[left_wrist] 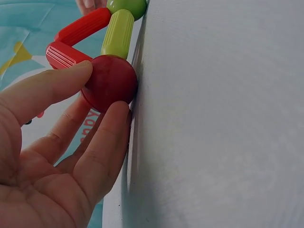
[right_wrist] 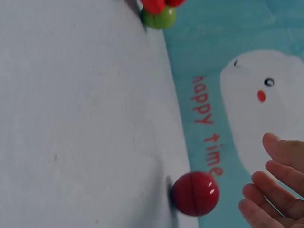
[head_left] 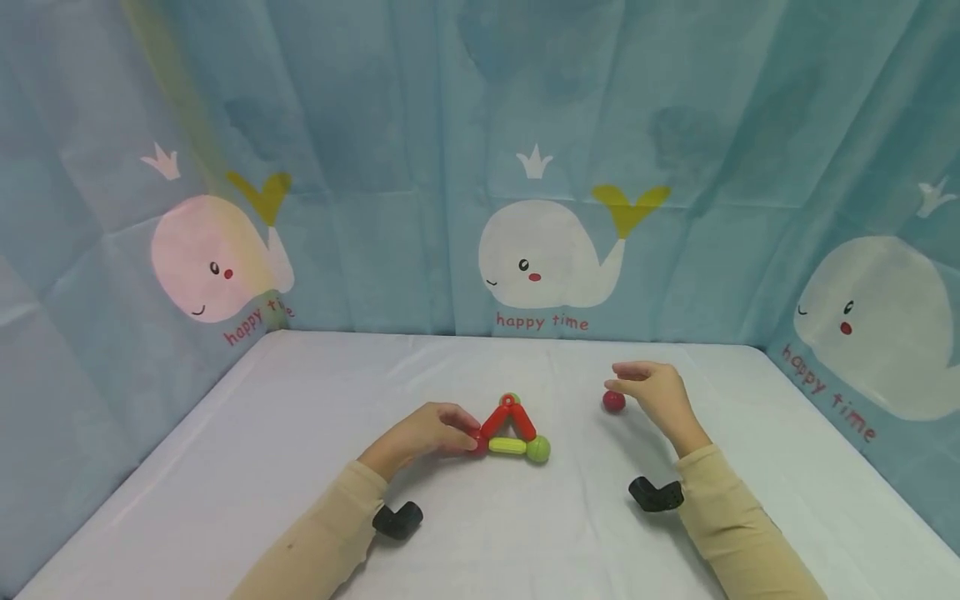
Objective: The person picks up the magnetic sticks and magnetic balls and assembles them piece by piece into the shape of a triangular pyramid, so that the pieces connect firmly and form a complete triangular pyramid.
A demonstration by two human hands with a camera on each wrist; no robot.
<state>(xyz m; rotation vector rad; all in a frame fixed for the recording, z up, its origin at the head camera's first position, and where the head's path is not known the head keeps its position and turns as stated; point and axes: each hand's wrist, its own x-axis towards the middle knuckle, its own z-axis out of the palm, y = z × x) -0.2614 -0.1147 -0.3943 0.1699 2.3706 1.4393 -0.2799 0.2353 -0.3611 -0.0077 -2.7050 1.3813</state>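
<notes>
A small triangle of toy rods and balls lies on the table, with two red rods (head_left: 522, 422), a yellow-green rod (head_left: 507, 447) and a green ball (head_left: 538, 450) at its right corner. My left hand (head_left: 420, 433) pinches the red ball (left_wrist: 113, 83) at the left corner between thumb and fingers. Another green ball (right_wrist: 160, 18) sits at the far corner, partly covered by the red rod ends. My right hand (head_left: 658, 396) hovers by a loose red ball (right_wrist: 194, 194); the right wrist view shows its fingers apart from that ball, holding nothing.
A white cloth covers the table (head_left: 525, 533). Blue curtains (head_left: 375, 250) printed with whales stand behind it and along both sides. Black angled pieces (head_left: 399, 521) are at both wrists, beside the beige sleeves (head_left: 322, 533).
</notes>
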